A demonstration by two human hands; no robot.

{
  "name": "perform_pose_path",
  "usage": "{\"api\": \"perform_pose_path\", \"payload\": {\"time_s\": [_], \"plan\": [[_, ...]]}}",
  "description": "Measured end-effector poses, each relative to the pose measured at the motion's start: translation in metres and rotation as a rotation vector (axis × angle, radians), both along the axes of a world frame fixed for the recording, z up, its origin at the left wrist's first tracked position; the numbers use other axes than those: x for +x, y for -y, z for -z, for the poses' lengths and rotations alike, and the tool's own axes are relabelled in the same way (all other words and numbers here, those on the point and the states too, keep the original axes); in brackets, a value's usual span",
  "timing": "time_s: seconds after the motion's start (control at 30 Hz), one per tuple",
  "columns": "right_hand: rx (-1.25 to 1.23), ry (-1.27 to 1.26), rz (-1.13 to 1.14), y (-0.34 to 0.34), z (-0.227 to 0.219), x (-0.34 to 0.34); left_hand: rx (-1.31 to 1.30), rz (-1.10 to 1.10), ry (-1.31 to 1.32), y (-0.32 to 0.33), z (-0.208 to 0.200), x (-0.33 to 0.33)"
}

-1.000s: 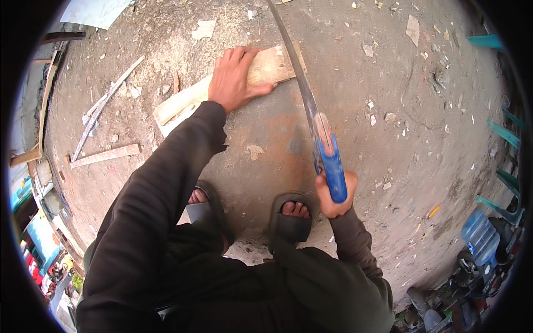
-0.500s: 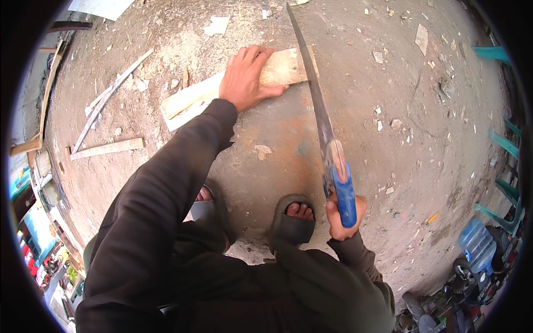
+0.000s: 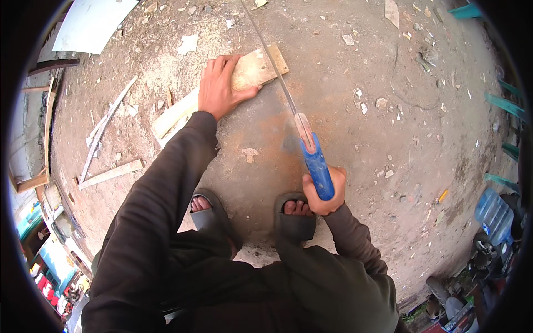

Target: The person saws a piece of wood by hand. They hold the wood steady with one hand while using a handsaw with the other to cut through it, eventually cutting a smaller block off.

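Observation:
A short pale wooden board lies slanted on the dusty ground. My left hand presses down on its middle, the thumb along the near edge and the fingers over the far side. In my right hand is a hand saw with a blue handle, my fingers wrapped round the grip. Its long, thin blade crosses the board near the right end, and the tip reaches past the far edge. Whether the teeth have entered the wood, I cannot tell.
Loose wood strips lie on the left. A white sheet is at the upper left, with sawdust and scraps around the board. On the right are a blue plastic water jug and green chair legs. My sandalled feet stand close by.
The saw blade has turned to lean further left, seen more edge-on, and crosses the board a little farther from its end. My right hand has moved up and left. The whole view has shifted.

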State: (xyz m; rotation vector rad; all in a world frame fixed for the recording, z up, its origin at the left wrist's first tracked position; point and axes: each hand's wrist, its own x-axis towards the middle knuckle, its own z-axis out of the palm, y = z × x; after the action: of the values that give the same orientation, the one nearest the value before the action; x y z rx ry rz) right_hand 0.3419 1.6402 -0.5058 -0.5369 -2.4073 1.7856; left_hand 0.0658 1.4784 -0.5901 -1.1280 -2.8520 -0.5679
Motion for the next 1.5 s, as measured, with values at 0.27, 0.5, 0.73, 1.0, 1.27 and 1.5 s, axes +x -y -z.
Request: {"api": "perform_pose_path", "payload": {"time_s": [0.27,0.5,0.73,1.0,1.27,1.5], "plan": [[-0.053,0.017,-0.031,-0.008,-0.008,0.001,0.058,-0.002,0.019,-0.005,0.001,0.000],[-0.053,-0.014,0.098,0.009,-0.022,0.047,0.020,-0.009,0.050,0.002,-0.002,0.005],[0.010,-0.024,-0.016,0.004,-0.006,0.055,0.032,-0.031,0.060,0.005,-0.003,0.001],[0.116,0.023,-0.084,-0.006,0.011,0.047,0.059,-0.024,0.082,0.005,-0.005,-0.001],[0.105,0.020,-0.063,-0.002,0.001,0.020,0.076,-0.013,0.094,0.006,-0.003,0.001],[0.071,0.029,-0.077,0.000,-0.005,0.024,0.086,0.000,0.065,0.005,-0.005,-0.001]]}}
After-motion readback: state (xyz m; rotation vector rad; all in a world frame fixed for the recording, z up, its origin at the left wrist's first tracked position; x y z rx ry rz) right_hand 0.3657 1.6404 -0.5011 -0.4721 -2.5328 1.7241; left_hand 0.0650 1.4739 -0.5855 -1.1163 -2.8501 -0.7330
